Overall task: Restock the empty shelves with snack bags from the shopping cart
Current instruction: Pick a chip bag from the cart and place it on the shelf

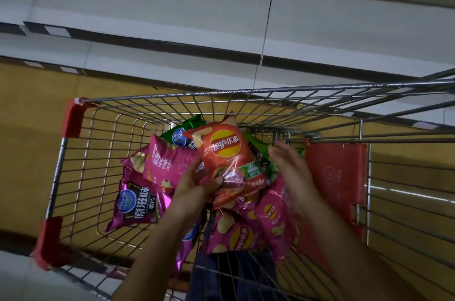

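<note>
So the left hand [197, 183] has its grip pinched on the lower corner of a red-orange crinkly foil chip bag [225, 153], which sits lifted just above the pile inside the silver wire shopping cart [157, 97]. The right hand [291, 172] is blurry, but its fingers look spread and holding nothing, just beside the bag's right edge.

My take on doing this bit well: a one-corner pinch on a puffy bag is sloppy, it'll swing and may slip. I'd bring that free right hand onto the far edge or under the bag so it's carried flat with two hands, no squeezing the middle, chips crush easily. Lift it straight up past the wire rim so the foil doesn't snag.

The white empty shelves [147, 10] are right past the cart's front, so it's a short reach. The pink foil chip bags [162, 163] and the green foil snack bags [189, 126] are still in the cart, so plenty left to do.
</note>
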Demonstrator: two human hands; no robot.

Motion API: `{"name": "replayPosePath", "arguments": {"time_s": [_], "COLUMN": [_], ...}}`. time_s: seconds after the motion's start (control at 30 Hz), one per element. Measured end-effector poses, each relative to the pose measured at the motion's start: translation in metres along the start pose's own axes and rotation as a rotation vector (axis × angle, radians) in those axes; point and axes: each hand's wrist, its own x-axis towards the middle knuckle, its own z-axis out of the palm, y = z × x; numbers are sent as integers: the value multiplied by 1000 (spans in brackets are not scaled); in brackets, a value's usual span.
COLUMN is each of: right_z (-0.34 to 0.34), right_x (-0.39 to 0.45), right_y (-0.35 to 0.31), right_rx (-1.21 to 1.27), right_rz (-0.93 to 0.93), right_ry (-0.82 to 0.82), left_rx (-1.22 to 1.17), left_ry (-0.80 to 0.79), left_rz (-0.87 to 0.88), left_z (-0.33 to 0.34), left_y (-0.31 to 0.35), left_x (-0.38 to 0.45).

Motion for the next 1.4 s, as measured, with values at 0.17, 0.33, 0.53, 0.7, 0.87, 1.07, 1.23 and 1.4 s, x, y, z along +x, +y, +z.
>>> {"name": "replayPosePath", "arguments": {"time_s": [0.17, 0.33, 0.53, 0.7, 0.87, 1.07, 1.23, 1.4], "right_z": [14, 30, 30, 18, -13, -100, -207, -341], "right_x": [-6, -19, -49, -96, -152, -245, -333, -410], "right_y": [-28, -39, -50, -70, -134, -228, -263, -251], "right_rx": [114, 211, 293, 346, 410, 506, 540, 578], "right_rz": [163, 88, 27, -32, -244, -519, -683, -807], "right_ry": [-459, -365, -341, -318, -254, -90, 77, 214], "left_rx": [4, -7, 65, 151, 248, 375, 475, 539], "left_ry": [-234, -313, -243, -293, -409, -577, -761, -936], "left_rz": [-65, -50, 14, 78, 260, 544, 706, 797], "left_z": [-28, -28, -27, -25, 12, 112, 218, 346], "left_y": [5, 15, 27, 48, 106, 181, 198, 160], "left_x": [-17, -31, -50, -83, -132, -226, -315, -396]}}
